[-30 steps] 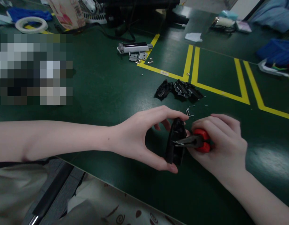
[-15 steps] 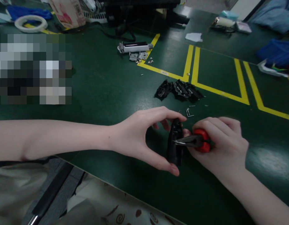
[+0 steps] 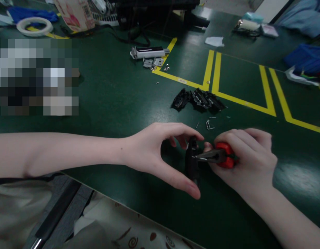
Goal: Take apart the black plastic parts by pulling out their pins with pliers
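Between the thumb and fingers of my left hand [image 3: 162, 152] is a long black plastic part [image 3: 192, 160], gripped by its two ends. My right hand [image 3: 249, 159] is wrapped round red-handled pliers [image 3: 224, 155]. Their metal jaws point left and meet the side of the black part near its middle; whether they pinch anything there I cannot tell. Beyond the hands lie several small metal pins [image 3: 209, 125]. A little farther back sits a group of black plastic pieces [image 3: 198, 98].
A white-and-black cylindrical device [image 3: 149, 52] lies farther back beside metal brackets [image 3: 153, 62] and small rings [image 3: 166, 67]. Yellow tape lines [image 3: 243, 102] mark the green table. A roll of white tape [image 3: 34, 26] is at the far left, and a blurred-out patch covers the left side.
The black part has turned in my left hand and now shows a narrower side. My left thumb has shifted slightly down, and a pin behind the fingers is now more visible.
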The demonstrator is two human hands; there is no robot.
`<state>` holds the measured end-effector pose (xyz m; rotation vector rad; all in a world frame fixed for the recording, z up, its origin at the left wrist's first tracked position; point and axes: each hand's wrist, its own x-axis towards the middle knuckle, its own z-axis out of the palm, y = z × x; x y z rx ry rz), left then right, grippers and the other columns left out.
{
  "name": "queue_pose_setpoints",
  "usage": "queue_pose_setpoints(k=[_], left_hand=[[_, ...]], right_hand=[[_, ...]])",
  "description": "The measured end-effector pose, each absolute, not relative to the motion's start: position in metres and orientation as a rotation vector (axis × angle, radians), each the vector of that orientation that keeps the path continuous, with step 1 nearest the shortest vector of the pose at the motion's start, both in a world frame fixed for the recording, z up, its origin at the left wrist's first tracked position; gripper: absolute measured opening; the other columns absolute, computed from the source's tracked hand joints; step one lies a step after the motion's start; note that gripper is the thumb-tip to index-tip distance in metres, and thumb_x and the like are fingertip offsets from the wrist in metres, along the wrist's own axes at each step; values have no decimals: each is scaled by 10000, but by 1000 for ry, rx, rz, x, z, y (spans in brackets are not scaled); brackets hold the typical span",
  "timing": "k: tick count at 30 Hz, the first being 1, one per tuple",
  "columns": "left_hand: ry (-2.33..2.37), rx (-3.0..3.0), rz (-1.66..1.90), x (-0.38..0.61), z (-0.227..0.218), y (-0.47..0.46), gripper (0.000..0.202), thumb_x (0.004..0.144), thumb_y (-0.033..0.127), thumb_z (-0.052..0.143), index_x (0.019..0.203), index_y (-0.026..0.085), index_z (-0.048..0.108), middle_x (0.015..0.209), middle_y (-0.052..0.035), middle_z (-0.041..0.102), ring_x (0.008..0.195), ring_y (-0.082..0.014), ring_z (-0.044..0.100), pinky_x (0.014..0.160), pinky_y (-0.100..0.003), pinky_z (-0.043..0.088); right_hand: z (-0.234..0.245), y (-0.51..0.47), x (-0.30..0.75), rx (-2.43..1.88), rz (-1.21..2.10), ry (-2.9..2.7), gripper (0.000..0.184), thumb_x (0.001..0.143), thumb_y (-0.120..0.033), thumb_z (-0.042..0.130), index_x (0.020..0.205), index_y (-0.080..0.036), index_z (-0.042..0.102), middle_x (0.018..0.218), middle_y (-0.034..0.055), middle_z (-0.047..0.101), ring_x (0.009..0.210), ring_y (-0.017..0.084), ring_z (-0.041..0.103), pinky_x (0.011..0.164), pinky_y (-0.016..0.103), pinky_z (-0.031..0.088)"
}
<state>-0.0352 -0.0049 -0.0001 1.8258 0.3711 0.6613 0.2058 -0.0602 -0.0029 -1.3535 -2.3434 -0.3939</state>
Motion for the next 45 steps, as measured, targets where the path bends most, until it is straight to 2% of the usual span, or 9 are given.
queue_pose_setpoints(k=[7, 15, 22, 31, 37, 45], left_hand=[[316, 1855, 687, -34, 0, -7, 882, 539, 359, 903, 1332, 205, 548, 1226, -96, 658, 1078, -278, 629, 853, -371, 548], [283, 1877, 772, -35, -3, -6, 890, 568, 414, 885, 1357, 208, 530, 1224, -108, 647, 1048, -268, 627, 829, -356, 537], [245, 1918, 781, -36, -7, -3, 944, 526, 444, 896, 1364, 215, 526, 1211, -106, 649, 1028, -268, 623, 812, -352, 540], [273, 1904, 759, -36, -5, -4, 923, 536, 466, 888, 1355, 228, 534, 1225, -111, 648, 1058, -286, 624, 824, -370, 542], [251, 1899, 762, -36, -4, -4, 925, 544, 408, 899, 1367, 215, 525, 1229, -107, 650, 1068, -278, 623, 835, -361, 533], [351, 1838, 662, -37, 2, -5, 819, 548, 422, 900, 1281, 202, 609, 1174, -83, 691, 1043, -269, 645, 850, -371, 532]], right_hand=[[-4, -58, 205, -1253, -367, -2354, 147, 829, -251, 589, 806, -252, 443, 709, -18, 603, 668, 186, 573, 739, 386, 408], [-4, -59, 205, -1289, -348, -2333, 167, 824, -250, 609, 815, -254, 443, 720, 0, 611, 686, 200, 585, 760, 404, 406], [-1, -58, 205, -1274, -320, -2295, 155, 782, -232, 626, 781, -254, 472, 687, -9, 609, 664, 202, 588, 726, 398, 398], [1, -61, 201, -1328, -267, -2322, 132, 819, -234, 593, 754, -261, 481, 683, -12, 611, 655, 200, 601, 750, 407, 413], [-1, -59, 205, -1255, -316, -2336, 164, 805, -223, 626, 776, -250, 467, 672, -20, 597, 632, 185, 578, 735, 398, 409], [0, -62, 203, -1387, -288, -2294, 131, 826, -239, 594, 743, -272, 497, 703, -3, 620, 694, 211, 612, 751, 427, 411]])
